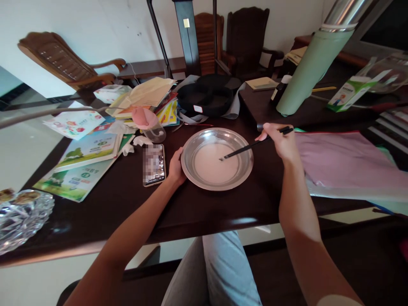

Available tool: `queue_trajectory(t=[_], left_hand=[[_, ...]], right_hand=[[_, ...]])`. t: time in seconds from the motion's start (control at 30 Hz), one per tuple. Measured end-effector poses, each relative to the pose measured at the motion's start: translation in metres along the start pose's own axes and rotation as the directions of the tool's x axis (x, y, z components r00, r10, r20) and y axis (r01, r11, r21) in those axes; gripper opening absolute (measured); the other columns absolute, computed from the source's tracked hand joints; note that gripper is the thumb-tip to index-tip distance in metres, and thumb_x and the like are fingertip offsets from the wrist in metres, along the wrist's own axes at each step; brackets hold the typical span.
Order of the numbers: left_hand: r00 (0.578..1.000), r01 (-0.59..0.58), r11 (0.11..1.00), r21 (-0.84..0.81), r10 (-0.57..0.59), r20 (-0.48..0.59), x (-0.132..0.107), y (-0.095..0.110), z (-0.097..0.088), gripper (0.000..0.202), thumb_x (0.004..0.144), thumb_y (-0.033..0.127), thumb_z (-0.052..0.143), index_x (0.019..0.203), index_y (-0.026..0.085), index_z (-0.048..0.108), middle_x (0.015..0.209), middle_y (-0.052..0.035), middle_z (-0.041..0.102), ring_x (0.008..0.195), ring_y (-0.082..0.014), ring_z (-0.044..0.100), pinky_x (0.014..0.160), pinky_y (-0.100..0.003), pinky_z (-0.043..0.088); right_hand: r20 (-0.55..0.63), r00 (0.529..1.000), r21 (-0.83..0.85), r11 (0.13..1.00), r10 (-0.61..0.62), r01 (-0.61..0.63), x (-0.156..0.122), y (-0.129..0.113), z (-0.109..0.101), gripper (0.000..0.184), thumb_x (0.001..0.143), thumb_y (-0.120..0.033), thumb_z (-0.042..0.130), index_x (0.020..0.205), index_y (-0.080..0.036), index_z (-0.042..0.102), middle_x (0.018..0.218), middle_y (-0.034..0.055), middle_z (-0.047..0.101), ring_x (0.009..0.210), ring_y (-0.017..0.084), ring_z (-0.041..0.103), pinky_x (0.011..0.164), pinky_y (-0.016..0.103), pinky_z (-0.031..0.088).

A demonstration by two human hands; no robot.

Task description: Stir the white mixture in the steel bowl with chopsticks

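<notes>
A shallow round metal bowl (217,186) stands on the dark table in front of me. A pale, pinkish-white layer (210,169) covers its bottom; whether it is liquid or powder I cannot tell. At the bowl's left rim, my left hand (177,166) is closed on the edge, its thumb showing at the top. My right hand (276,138) grips black chopsticks (244,148) to the right of the bowl. Their silver tips reach over the bowl to the middle of the white stuff. A phone (154,165) lies just left of my left hand.
Books (86,155), crumpled tissues and a pink-topped clear container (148,123) are on the left, with a glass dish (24,221) nearer. Behind the bowl lies a black bag (207,95). A green thermos (314,70) and a pink folder (347,163) are on the right.
</notes>
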State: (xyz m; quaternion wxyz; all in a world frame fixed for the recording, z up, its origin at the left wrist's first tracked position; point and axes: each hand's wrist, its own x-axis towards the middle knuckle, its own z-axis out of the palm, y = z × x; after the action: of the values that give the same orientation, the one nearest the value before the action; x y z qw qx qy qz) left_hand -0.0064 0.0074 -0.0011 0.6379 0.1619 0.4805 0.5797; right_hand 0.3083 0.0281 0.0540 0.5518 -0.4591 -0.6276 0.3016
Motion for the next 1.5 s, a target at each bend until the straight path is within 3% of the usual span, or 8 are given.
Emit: queue_trajectory(t=[0.27,0.53,0.6,0.8,1.07,1.3,1.37,1.5], left_hand=[[1.000,-0.025,0.999,-0.022,0.025,-0.014,-0.001,0.000,0.001,0.022,0.076,0.040,0.076,0.079,0.021,0.067,0.079,-0.0030,0.077,0.093,-0.0295,0.076,0.090,-0.041,0.061],[1.000,0.014,1.000,-0.006,-0.014,-0.002,-0.001,0.002,-0.001,0.023,0.075,0.043,0.075,0.077,0.021,0.066,0.078,-0.0035,0.077,0.091,-0.0299,0.077,0.088,-0.042,0.061],[1.000,0.012,1.000,-0.006,-0.012,-0.001,-0.001,0.002,-0.002,0.023,0.075,0.042,0.076,0.078,0.021,0.067,0.077,-0.0028,0.077,0.089,-0.0291,0.077,0.087,-0.041,0.061],[1.000,-0.006,1.000,-0.026,0.006,-0.013,-0.002,0.001,0.000,0.018,0.079,0.039,0.072,0.079,0.022,0.068,0.075,-0.0017,0.076,0.086,-0.0267,0.076,0.087,-0.039,0.061],[1.000,0.016,1.000,-0.005,-0.016,0.002,0.000,0.001,-0.001,0.025,0.075,0.045,0.076,0.080,0.021,0.068,0.080,-0.0038,0.078,0.091,-0.0305,0.076,0.088,-0.043,0.061],[1.000,0.005,1.000,-0.013,-0.005,0.003,0.000,0.000,-0.001,0.024,0.077,0.044,0.075,0.080,0.021,0.067,0.080,-0.0033,0.077,0.094,-0.0301,0.076,0.090,-0.042,0.060],[1.000,-0.002,1.000,-0.019,0.002,-0.003,0.000,0.000,-0.001,0.022,0.077,0.042,0.075,0.079,0.021,0.067,0.079,-0.0027,0.077,0.094,-0.0290,0.076,0.090,-0.041,0.060],[1.000,-0.020,0.999,-0.029,0.020,0.007,0.001,-0.001,-0.001,0.023,0.076,0.042,0.076,0.079,0.022,0.066,0.079,-0.0022,0.076,0.095,-0.0290,0.076,0.091,-0.041,0.059]], right_hand=[[0.353,0.936,0.047,0.999,0.006,-0.024,-0.004,-0.012,0.021,0.047,0.083,-0.070,0.072,0.066,-0.026,0.079,0.074,0.0027,0.079,0.077,0.021,0.075,0.080,0.035,0.055],[0.001,1.000,-0.002,1.000,0.014,-0.014,-0.001,-0.001,0.001,0.050,0.084,-0.069,0.071,0.057,-0.026,0.072,0.062,0.0016,0.073,0.067,0.022,0.071,0.082,0.040,0.056],[0.024,0.999,0.032,0.999,0.039,-0.039,-0.002,-0.002,0.000,0.053,0.084,-0.069,0.071,0.054,-0.026,0.070,0.057,0.0014,0.070,0.063,0.022,0.070,0.079,0.040,0.056],[0.310,0.951,0.039,0.999,0.007,-0.021,-0.004,-0.011,0.022,0.048,0.082,-0.071,0.072,0.066,-0.026,0.079,0.073,0.0029,0.079,0.078,0.022,0.075,0.081,0.036,0.056],[0.001,1.000,0.018,1.000,0.026,-0.026,-0.001,-0.001,0.002,0.052,0.083,-0.070,0.072,0.055,-0.026,0.070,0.058,0.0015,0.070,0.064,0.022,0.070,0.079,0.039,0.056],[0.351,0.936,0.042,0.999,0.011,-0.027,-0.004,-0.010,0.021,0.046,0.082,-0.070,0.072,0.067,-0.027,0.079,0.075,0.0026,0.079,0.079,0.022,0.075,0.082,0.036,0.056],[0.314,0.949,0.023,1.000,0.004,-0.011,-0.003,-0.009,0.022,0.045,0.082,-0.069,0.073,0.068,-0.027,0.079,0.076,0.0026,0.080,0.081,0.022,0.075,0.083,0.036,0.055],[0.060,0.998,-0.004,1.000,0.029,-0.029,-0.001,0.001,0.006,0.045,0.084,-0.066,0.073,0.061,-0.027,0.075,0.066,0.0014,0.076,0.072,0.021,0.072,0.084,0.037,0.054]])
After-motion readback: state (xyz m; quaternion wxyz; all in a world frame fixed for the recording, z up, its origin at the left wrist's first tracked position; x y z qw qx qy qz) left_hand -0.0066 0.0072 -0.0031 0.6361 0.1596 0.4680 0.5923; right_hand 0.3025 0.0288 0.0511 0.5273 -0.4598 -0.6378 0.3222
